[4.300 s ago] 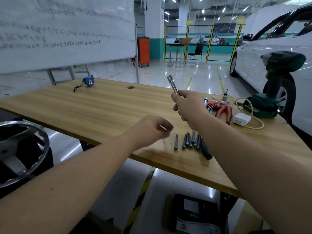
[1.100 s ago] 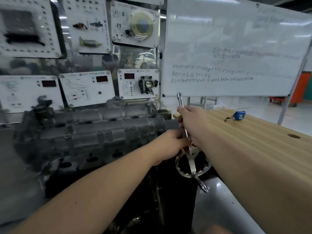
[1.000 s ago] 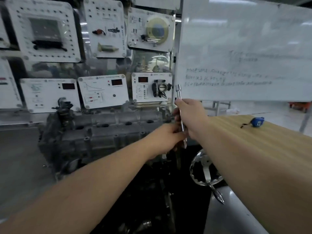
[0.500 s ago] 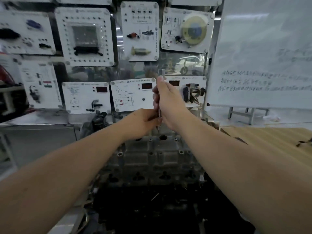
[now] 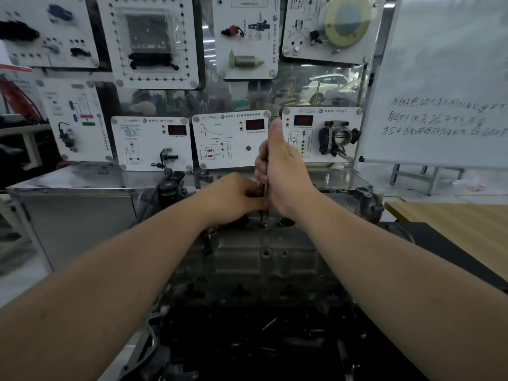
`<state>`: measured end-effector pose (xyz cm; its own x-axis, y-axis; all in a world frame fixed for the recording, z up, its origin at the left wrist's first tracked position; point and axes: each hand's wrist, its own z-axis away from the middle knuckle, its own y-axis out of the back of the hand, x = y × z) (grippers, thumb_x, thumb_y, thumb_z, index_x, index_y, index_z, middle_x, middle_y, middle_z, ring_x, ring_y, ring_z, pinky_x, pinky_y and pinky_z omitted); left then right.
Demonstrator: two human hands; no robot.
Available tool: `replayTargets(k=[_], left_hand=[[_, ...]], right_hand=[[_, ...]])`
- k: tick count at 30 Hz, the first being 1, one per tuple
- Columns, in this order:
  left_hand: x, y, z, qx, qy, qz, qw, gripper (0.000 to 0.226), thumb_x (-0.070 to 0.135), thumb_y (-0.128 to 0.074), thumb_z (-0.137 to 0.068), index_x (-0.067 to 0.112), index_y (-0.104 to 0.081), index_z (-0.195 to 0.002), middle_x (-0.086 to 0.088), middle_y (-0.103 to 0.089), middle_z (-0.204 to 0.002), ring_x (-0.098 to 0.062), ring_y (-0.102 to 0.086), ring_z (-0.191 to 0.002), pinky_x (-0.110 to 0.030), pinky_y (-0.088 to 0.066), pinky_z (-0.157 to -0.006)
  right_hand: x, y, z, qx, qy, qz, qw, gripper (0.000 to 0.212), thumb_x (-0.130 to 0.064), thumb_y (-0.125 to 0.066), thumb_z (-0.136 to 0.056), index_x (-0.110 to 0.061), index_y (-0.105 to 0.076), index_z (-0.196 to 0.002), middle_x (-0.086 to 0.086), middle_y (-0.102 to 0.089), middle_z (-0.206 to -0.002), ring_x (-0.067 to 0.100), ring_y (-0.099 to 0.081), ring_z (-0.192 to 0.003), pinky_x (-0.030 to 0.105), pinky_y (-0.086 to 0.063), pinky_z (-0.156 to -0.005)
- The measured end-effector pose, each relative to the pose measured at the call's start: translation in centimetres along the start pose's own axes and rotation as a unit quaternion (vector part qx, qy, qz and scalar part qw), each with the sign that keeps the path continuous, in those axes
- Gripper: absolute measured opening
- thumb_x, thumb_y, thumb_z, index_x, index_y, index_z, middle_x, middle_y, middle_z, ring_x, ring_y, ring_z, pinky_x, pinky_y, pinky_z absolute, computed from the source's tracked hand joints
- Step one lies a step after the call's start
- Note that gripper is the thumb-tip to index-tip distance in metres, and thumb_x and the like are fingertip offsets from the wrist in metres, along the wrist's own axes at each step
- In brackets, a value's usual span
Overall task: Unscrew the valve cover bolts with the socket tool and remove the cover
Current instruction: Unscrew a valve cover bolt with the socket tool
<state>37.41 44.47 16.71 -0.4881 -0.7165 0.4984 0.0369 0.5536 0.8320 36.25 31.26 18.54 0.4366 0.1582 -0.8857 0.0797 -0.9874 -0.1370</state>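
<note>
Two hands hold a tool on the engine.
The right hand (image 5: 283,171) wraps tight around the upright socket tool (image 5: 264,204); just below, the left hand (image 5: 233,199) pinches its shaft above the valve cover (image 5: 264,259).

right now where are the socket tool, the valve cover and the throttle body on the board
socket tool (image 5: 264,215): head view, lower shaft just above its tip
valve cover (image 5: 264,259): head view, middle of its top face
throttle body (image 5: 339,137): head view, its round bore

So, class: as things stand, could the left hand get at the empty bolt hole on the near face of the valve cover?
Probably yes. The bolt hole lies uncovered just below the left hand, but that hand now pinches the socket tool.
</note>
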Motion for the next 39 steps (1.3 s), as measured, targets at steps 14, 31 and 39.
replayTargets(k=[14,31,39], left_hand=[[-0.3,-0.3,0.3,-0.008,-0.026,-0.015,1.0,0.036,0.045,-0.061,-0.1,0.015,-0.066,-0.08,0.01,-0.052,-0.055,-0.003,-0.044,-0.049,-0.029,-0.038,-0.057],[0.2,-0.2,0.2,-0.039,-0.039,-0.074,0.996,0.031,0.049,-0.054,-0.102,0.025,-0.068,-0.115,0.004,-0.072,-0.1,-0.007,-0.066,-0.082,-0.03,-0.054,-0.08],[0.3,-0.1,0.7,-0.037,-0.052,-0.052,0.997,0.013,0.047,-0.052,-0.104,0.041,-0.061,-0.11,0.018,-0.067,-0.093,0.005,-0.062,-0.075,-0.024,-0.046,-0.071]], right_hand=[[0.9,1.4,-0.3,-0.062,0.066,0.033,0.995,0.039,-0.052,-0.042,-0.1,-0.018,-0.055,-0.084,-0.007,-0.044,-0.054,0.01,-0.039,-0.049,0.028,-0.036,-0.053],[1.6,3.0,1.4,0.003,0.209,0.304,0.93,0.006,-0.032,-0.07,-0.094,-0.033,-0.068,-0.089,-0.014,-0.065,-0.076,0.003,-0.059,-0.068,0.013,-0.042,-0.057],[1.5,2.5,1.7,0.043,0.226,0.347,0.909,0.034,-0.028,-0.069,-0.096,0.0,-0.066,-0.078,0.008,-0.061,-0.064,0.019,-0.055,-0.063,0.037,-0.047,-0.062]])
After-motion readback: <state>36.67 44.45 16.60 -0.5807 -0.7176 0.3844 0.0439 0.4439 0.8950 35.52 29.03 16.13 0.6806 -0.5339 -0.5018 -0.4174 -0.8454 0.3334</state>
